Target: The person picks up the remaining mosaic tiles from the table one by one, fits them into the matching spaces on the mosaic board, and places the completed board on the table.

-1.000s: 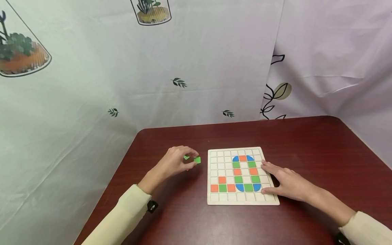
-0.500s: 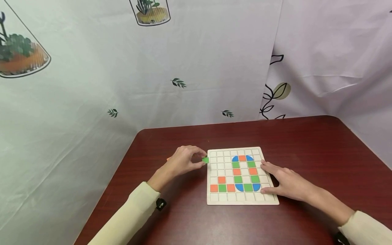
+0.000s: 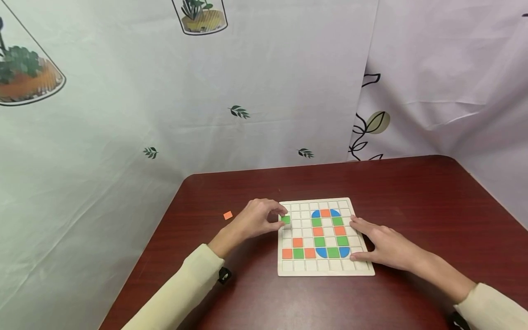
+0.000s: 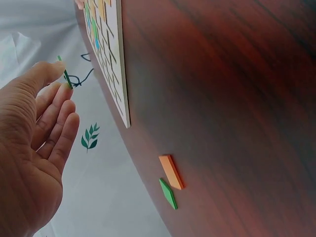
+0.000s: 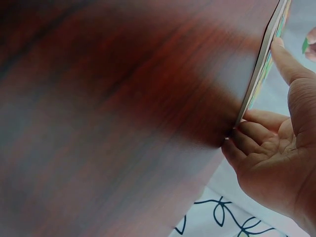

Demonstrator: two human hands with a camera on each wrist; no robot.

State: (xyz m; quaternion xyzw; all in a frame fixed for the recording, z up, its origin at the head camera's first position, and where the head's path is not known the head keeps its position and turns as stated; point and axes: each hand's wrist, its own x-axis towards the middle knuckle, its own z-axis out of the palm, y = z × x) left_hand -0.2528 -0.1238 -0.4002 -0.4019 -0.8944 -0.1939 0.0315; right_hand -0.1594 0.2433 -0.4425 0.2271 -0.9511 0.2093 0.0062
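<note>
In the head view a white gridded board (image 3: 299,270) lies on the table, with orange and green square tiles and blue quarter-round tiles in some cells. My left hand (image 3: 256,221) pinches a green square tile (image 3: 286,220) between thumb and fingertips over the board's left side. The left wrist view shows this green tile (image 4: 64,72) edge-on, held above the table. My right hand (image 3: 392,247) rests at the board's right edge, thumb and fingers spread. From the right wrist, the thumb lies on the board's top, with the other fingers along its edge (image 5: 256,81).
A loose orange tile (image 3: 228,215) lies on the dark red table (image 3: 264,302), left of the board. Beside it in the left wrist view is a green tile (image 4: 168,193); the left arm hides it in the head view. A patterned white cloth (image 3: 268,82) hangs behind.
My left hand has moved right with the green tile, from beside the board to over its left side. The loose orange tile has come into view behind it. The right hand stays put.
</note>
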